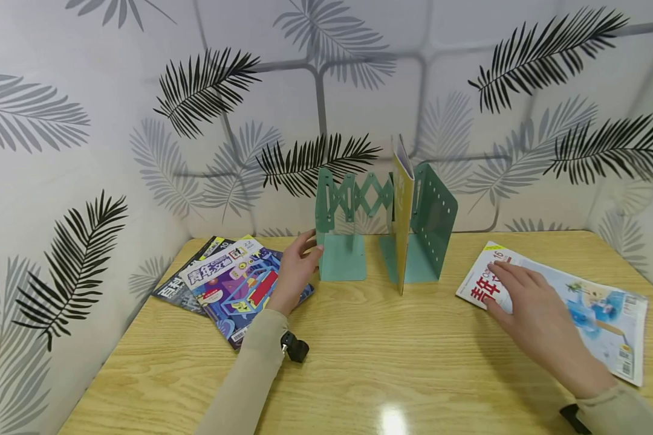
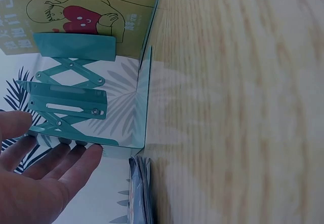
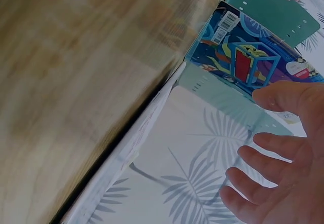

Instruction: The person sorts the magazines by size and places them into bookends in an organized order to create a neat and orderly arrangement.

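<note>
A green folding bookend [image 1: 342,260] with a scissor-link back stands near the wall. My left hand [image 1: 295,267] is at its left upright plate, fingertips against the outer face, also visible in the left wrist view. A magazine with a yellow left face [image 1: 402,217] stands upright near the bookend's right plate [image 1: 436,220]; the right wrist view shows a colourful blue face [image 3: 243,57] there. On the right lies a magazine with red title characters and a blue picture [image 1: 604,314]. Over its left part is my right hand [image 1: 539,323], fingers loosely spread, holding nothing.
Left of the bookend, a purple magazine [image 1: 234,281] overlaps a darker one [image 1: 176,290] on the wooden table [image 1: 370,362]. Behind stands a pale wall [image 1: 370,103] with a leaf pattern, and another wall [image 1: 22,241] runs along the left side.
</note>
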Tool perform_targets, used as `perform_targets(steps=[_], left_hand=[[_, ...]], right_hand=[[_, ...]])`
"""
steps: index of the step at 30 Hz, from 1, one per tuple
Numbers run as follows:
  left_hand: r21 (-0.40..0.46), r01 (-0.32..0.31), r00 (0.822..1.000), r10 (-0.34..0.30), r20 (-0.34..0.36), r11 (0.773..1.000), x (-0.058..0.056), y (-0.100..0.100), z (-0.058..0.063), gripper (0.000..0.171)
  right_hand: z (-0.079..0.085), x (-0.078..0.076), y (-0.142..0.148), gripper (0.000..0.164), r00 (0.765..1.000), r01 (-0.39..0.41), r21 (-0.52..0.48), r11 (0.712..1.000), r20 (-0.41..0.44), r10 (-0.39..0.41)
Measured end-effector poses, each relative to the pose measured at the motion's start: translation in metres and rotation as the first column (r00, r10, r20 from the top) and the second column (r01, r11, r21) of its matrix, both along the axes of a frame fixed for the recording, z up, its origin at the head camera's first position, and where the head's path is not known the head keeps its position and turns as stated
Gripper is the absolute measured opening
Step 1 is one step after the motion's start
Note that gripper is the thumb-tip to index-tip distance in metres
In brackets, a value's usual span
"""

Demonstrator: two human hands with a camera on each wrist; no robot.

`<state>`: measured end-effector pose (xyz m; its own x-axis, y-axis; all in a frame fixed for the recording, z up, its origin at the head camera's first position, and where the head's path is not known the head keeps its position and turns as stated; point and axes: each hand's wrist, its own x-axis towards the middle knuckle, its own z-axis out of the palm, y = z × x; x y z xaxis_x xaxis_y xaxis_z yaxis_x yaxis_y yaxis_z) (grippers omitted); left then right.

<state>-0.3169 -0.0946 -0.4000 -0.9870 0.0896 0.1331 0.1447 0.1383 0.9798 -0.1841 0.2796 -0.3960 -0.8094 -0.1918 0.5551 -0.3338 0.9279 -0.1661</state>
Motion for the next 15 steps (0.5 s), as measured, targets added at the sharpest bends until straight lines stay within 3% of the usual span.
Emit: perform_targets(steps=[10,15], left_hand=[[0.008,0.006,1.0,-0.006,0.009,1.0,-0.001,-0.001,0.0,0.047],[0.009,0.012,1.0,-0.012,-0.002,1.0,0.0,-0.001,0.001,0.047]], right_hand=[[-0.006,0.004,0.021,0.062,0.997,0.014,0.032,0.999,0.076,-0.017],[-0.01,0.007,0.033,0.059,0.994,0.019,0.099,0.995,0.109,-0.03]])
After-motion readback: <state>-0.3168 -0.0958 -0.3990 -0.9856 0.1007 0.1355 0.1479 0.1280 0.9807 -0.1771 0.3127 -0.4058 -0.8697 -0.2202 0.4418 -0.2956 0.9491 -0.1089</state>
